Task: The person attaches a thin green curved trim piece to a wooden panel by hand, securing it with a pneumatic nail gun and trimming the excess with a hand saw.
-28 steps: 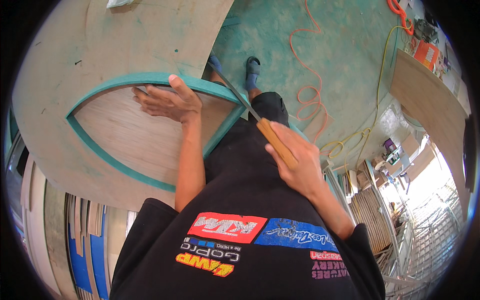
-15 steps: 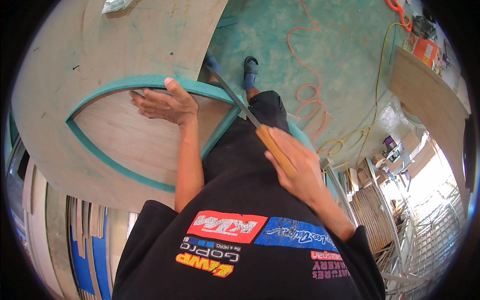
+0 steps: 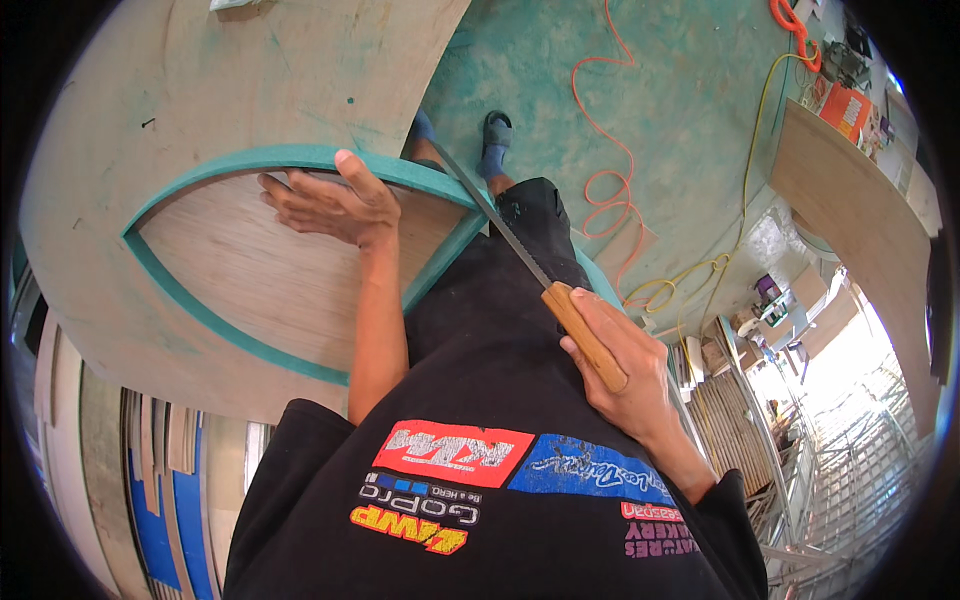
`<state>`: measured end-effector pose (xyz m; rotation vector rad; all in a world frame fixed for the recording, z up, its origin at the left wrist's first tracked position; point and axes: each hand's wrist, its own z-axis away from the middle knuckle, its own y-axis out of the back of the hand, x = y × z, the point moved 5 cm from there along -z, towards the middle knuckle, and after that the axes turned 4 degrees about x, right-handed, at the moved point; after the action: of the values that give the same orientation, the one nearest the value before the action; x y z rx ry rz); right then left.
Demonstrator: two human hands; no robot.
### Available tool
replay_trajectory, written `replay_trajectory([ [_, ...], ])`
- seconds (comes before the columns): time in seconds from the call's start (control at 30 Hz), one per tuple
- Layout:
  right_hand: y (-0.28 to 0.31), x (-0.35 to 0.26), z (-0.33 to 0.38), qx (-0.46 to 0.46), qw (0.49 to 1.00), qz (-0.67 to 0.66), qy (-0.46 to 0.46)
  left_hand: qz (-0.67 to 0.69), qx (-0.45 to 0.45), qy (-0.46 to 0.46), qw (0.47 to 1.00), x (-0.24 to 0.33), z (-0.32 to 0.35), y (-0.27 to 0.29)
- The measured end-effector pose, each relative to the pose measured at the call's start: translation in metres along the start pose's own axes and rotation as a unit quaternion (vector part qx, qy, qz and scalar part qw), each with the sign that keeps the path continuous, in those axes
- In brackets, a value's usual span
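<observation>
A pointed, leaf-shaped teal frame (image 3: 235, 346) of narrow curved strips lies on a large wooden sheet. My left hand (image 3: 345, 205) holds its far strip, the thumb over the strip's edge and the fingers on the inner side. In my right hand (image 3: 625, 365) is a handsaw (image 3: 510, 235), gripped by its wooden handle. The saw's narrow toothed blade slants away to the upper left and crosses the frame's right corner, where the strips meet. From this view I cannot tell how deep the blade sits in the strip.
The wooden sheet (image 3: 270, 80) fills the upper left, with a small dark screw or nail (image 3: 149, 123) on it. An orange coiled hose (image 3: 632, 170) and a yellow cord (image 3: 745, 200) run over the green floor. A curved wooden panel (image 3: 850, 190) is at the right.
My right hand has drawn the saw back toward the lower right, so its handle is farther from the frame's corner. My left hand keeps its place on the frame.
</observation>
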<state>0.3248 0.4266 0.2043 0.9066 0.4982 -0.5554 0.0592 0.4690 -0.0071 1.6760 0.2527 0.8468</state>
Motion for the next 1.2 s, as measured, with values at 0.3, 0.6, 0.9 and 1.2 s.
replay_trajectory([
  [0.3, -0.027, 0.014, -0.025, 0.029, 0.997, 0.017, 0.066, -0.002, 0.003, 0.004, 1.0, -0.003, 0.001, -0.005],
  [0.6, -0.054, 0.035, -0.045, 0.026, 0.999, -0.017, 0.034, 0.003, 0.004, -0.002, 1.0, -0.002, 0.001, -0.004],
  [0.9, -0.023, 0.024, -0.01, 0.05, 0.997, 0.016, 0.063, 0.022, 0.01, -0.015, 1.0, 0.002, 0.0, -0.003],
  [1.2, -0.008, 0.021, 0.005, 0.037, 0.998, 0.007, 0.049, 0.018, 0.013, -0.002, 1.0, 0.003, 0.0, -0.001],
])
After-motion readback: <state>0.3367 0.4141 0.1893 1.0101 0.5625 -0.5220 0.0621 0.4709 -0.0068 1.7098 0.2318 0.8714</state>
